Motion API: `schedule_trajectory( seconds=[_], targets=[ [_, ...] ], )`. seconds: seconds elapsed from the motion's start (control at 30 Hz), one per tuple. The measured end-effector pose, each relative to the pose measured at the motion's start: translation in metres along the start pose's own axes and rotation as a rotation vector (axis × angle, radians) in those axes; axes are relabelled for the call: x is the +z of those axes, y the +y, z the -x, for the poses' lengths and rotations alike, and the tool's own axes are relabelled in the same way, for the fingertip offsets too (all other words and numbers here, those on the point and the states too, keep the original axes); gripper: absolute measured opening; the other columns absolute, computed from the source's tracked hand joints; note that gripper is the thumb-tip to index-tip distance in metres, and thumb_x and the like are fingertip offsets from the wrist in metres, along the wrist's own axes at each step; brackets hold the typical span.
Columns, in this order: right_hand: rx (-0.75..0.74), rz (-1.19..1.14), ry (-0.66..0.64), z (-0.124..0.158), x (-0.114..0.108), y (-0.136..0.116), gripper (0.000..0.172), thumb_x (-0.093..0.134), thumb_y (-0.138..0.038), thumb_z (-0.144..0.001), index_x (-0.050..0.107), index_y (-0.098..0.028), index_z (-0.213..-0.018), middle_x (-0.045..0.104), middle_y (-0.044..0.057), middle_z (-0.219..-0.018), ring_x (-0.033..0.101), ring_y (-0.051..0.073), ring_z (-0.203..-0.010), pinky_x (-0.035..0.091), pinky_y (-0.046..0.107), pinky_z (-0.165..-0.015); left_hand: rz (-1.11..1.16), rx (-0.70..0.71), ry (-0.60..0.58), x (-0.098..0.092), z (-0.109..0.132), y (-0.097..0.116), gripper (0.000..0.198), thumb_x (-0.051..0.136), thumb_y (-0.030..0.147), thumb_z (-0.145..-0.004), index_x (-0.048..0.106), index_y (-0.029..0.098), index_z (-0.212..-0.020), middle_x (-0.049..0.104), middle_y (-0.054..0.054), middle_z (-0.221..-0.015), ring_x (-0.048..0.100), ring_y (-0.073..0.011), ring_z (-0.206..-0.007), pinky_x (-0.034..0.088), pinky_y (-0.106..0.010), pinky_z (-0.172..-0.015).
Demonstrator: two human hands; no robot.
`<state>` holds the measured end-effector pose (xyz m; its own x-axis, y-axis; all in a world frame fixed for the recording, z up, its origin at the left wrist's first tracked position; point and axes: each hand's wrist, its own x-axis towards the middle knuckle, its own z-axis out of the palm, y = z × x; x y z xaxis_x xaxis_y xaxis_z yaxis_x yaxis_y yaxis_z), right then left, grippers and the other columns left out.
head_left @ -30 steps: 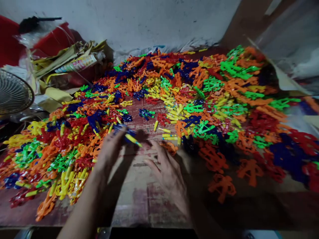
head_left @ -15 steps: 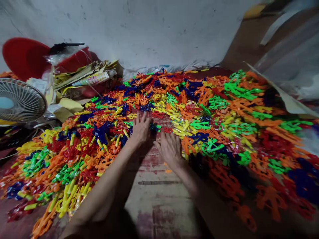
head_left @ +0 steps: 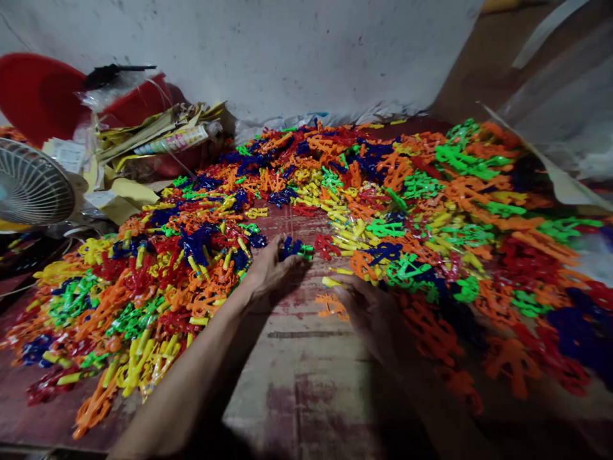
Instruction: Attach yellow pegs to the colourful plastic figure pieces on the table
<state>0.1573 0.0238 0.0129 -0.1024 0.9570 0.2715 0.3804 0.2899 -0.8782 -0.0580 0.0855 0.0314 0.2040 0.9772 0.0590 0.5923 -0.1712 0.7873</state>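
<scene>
My left hand [head_left: 269, 269] is at the middle of the board, thumb and fingers closed round the near end of a small blue and green plastic piece [head_left: 297, 249]. To its right, my right hand [head_left: 368, 303] is bent, with a small yellow plastic piece [head_left: 331, 282] pinched at its fingertips; part of that hand is in shadow. Just below the yellow piece lies a flat orange plastic piece [head_left: 331, 306]. A small red piece [head_left: 326, 246] rests between the hands, farther back. The exact kind of these glossy moulded pieces cannot be made out.
Heaps of orange, yellow, green, red and blue plastic pieces [head_left: 191, 275] spread on both sides and at the back of the worn board [head_left: 297, 364]. A fan [head_left: 36, 182], red basin [head_left: 41, 96] and stacked papers [head_left: 163, 144] stand left. A cardboard sheet [head_left: 483, 70] leans right.
Both hands have come back towards me. The right one has moved right and pinches a yellow piece. My left has lowered and closed at the blue and green piece.
</scene>
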Motion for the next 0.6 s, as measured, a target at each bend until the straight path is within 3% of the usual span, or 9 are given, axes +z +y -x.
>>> schedule_trajectory(
  seconds=[0.1, 0.2, 0.37, 0.6],
  targets=[
    [0.127, -0.231, 0.054, 0.014, -0.009, 0.0, 0.023, 0.058, -0.041, -0.091, 0.07, -0.022, -0.095, 0.058, -0.001, -0.067, 0.053, 0.015, -0.061, 0.043, 0.028, -0.059, 0.628, -0.12, -0.246, 0.011, 0.028, 0.018, 0.041, 0.066, 0.053, -0.085, 0.062, 0.013, -0.092, 0.068, -0.005, -0.076, 0.048, -0.0086, -0.051, 0.039, -0.022, -0.053],
    [0.263, -0.444, 0.035, 0.019, -0.014, 0.004, 0.022, 0.064, -0.042, -0.087, 0.068, -0.021, -0.094, 0.051, -0.004, -0.061, 0.047, 0.012, -0.056, 0.04, 0.026, -0.055, 0.863, -0.252, -0.391, 0.023, 0.049, 0.029, 0.044, 0.077, 0.052, -0.076, 0.061, 0.013, -0.089, 0.068, -0.006, -0.076, 0.046, -0.0066, -0.048, 0.03, -0.02, -0.047],
    [0.346, -0.753, 0.096, 0.025, -0.023, 0.017, 0.022, 0.075, -0.04, -0.078, 0.066, -0.022, -0.086, 0.052, -0.005, -0.063, 0.047, 0.01, -0.056, 0.04, 0.025, -0.056, 0.869, -0.322, -0.46, 0.037, 0.065, 0.038, 0.043, 0.077, 0.052, -0.078, 0.065, 0.011, -0.087, 0.067, -0.005, -0.075, 0.038, -0.0038, -0.048, 0.019, -0.021, -0.046],
    [0.357, -0.722, -0.216, 0.033, -0.022, 0.026, 0.023, 0.07, -0.043, -0.083, 0.066, -0.021, -0.089, 0.055, -0.002, -0.071, 0.047, 0.011, -0.062, 0.04, 0.026, -0.058, 0.699, -0.219, -0.616, 0.043, 0.067, 0.032, 0.042, 0.069, 0.053, -0.086, 0.067, 0.014, -0.102, 0.065, -0.003, -0.08, 0.044, -0.0065, -0.058, 0.026, -0.02, -0.052]
  ],
)
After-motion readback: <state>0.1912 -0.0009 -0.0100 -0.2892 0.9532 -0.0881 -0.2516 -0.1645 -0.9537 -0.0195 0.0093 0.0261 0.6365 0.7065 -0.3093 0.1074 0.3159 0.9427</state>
